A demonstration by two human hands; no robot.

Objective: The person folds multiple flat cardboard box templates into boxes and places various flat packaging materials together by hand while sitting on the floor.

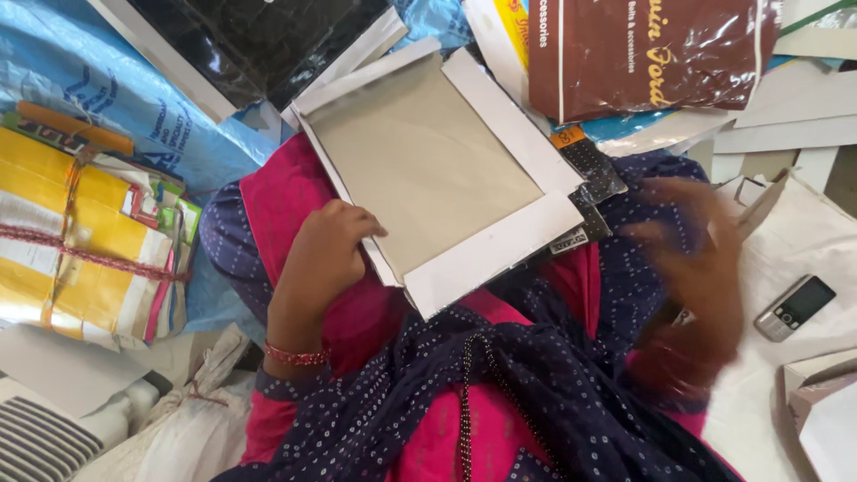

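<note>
Left hand: fingers curled, the lower left edge of the white-bordered grey cardboard sheet is gripped.
Right hand: blurred, fingers loosely spread, nothing seen held; grip cannot be told.
Mobile phone: lying just right of it.

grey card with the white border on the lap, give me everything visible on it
The card is a flat rectangular sheet, dull grey-brown in the middle, with white strips folded over its edges like a frame; it looks like stiff paperboard. It lies tilted, corners pointing diagonally, resting on the person's lap over pink and dotted navy cloth. The left hand grips its lower left edge, fingers curled onto the border. The right hand is blurred and apart from it. Small dark packets poke out beneath its right side.
</note>
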